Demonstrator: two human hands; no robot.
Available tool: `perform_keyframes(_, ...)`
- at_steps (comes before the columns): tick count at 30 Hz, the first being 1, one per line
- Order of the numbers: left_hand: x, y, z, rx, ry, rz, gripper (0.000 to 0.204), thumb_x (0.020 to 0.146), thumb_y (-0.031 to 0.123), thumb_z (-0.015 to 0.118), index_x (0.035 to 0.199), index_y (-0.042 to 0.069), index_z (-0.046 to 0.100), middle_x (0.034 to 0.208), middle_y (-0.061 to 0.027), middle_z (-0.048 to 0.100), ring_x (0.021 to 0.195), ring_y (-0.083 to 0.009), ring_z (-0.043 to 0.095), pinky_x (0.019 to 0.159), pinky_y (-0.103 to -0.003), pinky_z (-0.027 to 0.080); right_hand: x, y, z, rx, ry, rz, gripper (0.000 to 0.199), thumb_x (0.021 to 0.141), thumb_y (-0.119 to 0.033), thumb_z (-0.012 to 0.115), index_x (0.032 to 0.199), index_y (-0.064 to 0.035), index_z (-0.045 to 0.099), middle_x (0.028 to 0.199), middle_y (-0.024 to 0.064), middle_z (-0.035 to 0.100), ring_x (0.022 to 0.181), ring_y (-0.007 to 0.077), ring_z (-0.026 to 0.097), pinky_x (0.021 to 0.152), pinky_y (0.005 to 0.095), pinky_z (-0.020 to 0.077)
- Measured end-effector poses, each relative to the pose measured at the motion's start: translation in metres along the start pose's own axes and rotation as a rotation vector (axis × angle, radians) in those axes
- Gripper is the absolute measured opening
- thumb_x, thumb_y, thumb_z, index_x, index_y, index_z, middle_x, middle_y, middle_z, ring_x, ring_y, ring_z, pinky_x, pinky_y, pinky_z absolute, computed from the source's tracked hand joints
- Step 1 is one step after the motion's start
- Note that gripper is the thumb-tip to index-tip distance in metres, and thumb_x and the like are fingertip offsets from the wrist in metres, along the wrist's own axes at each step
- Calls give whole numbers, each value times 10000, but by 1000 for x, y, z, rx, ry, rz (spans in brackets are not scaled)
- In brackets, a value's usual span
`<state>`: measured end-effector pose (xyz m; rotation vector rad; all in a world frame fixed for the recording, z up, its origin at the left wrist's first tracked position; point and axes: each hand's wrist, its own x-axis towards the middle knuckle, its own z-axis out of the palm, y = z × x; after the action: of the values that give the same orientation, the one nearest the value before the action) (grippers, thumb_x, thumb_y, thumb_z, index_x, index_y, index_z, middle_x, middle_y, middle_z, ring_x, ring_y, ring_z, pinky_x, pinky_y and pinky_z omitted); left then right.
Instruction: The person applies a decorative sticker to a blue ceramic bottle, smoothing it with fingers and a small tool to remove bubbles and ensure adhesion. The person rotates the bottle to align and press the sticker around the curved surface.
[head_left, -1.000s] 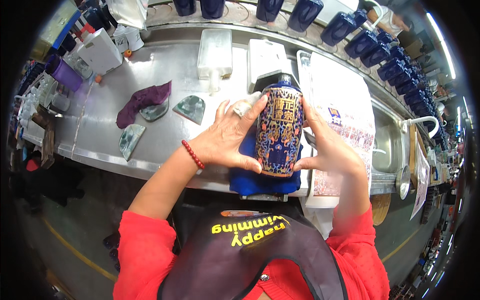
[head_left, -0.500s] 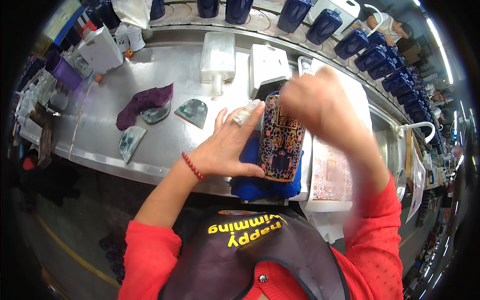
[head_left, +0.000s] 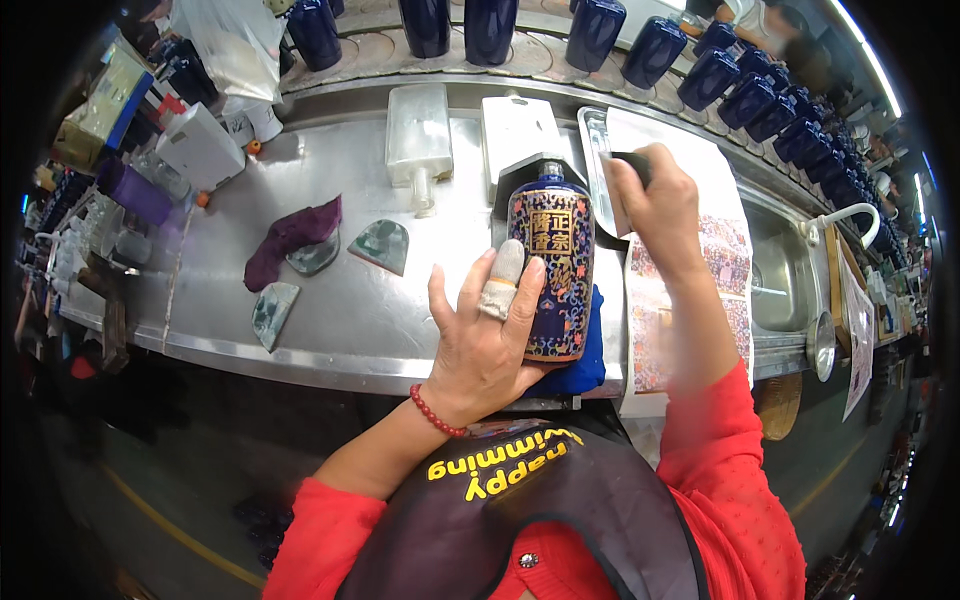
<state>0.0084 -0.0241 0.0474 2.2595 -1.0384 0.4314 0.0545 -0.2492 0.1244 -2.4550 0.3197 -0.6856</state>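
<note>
A dark blue bottle with a colourful floral pattern and gold panel lies tilted back on a blue cloth, its neck against a dark angled rest. My left hand lies along the bottle's lower left side with fingers spread; its index fingertip touches the front, and the thumb is near the base. A pale wrap covers one finger. Up and to the right, apart from the bottle, my right hand is closed round a dark-handled scraper beside a shallow metal tray.
Printed pattern sheets lie at right before a sink. Left on the metal bench are green scraper pieces, a purple cloth and a clear bottle. Blue bottles line a conveyor behind.
My right hand has moved off the bottle's upper part, out to the right, showing the scraper and bottle neck. My left hand has shifted right, onto the bottle's side.
</note>
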Motion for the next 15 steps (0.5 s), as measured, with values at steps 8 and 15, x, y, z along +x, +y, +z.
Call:
perform_keyframes(8, -14, -24, 16, -190, -77, -41, 1211, 787, 629, 770, 1627, -3, 170, 1573, -279, 365, 1488, -452, 299, 1111, -762, 110, -6, 41, 9, 462, 34, 141, 259, 965, -233, 714, 956, 23, 675, 826, 100, 722, 713, 136, 668, 639, 303, 538)
perform_keyframes(15, -7, -42, 11, -367, -158, -53, 1183, 885, 803, 505, 1614, -51, 132, 1587, -283, 334, 1509, -464, 246, 1177, -686, 51, -44, 50, 14, 1163, -231, 384, 186, 999, -208, 709, 1005, -30, 655, 832, -2, 685, 703, 43, 613, 622, 199, 489)
